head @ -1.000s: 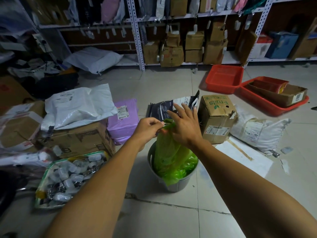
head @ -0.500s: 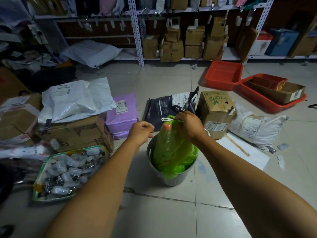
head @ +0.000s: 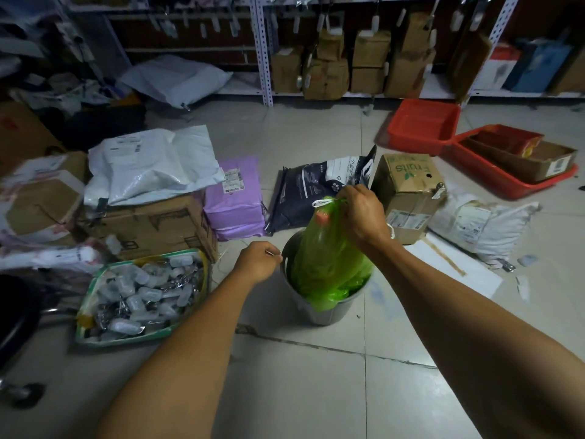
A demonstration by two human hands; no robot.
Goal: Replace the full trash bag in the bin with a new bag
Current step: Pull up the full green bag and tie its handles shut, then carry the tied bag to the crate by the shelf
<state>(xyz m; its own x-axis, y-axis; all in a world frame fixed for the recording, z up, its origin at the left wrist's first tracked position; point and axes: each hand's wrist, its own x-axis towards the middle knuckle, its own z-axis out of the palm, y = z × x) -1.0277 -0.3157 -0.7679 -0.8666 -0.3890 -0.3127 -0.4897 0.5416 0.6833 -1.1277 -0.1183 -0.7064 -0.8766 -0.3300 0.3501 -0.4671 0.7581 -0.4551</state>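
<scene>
In the bin (head: 319,315), green bag (head: 326,258) upright

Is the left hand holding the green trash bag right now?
No, the left hand is a closed fist beside the bin, while only the right hand grips the green trash bag.

Trash bag (head: 329,255) in bin (head: 319,312), tray (head: 95,312) left, box (head: 408,191) behind-right.

I count: one translucent green plastic trash bag (head: 329,258); one round grey plastic bin (head: 329,312); two bare hands, left hand (head: 258,264), right hand (head: 364,215); three red plastic trays, square red tray (head: 422,126), long red tray (head: 493,175), small red tray (head: 506,141) inside it; one flat purple plastic parcel (head: 232,201).
</scene>
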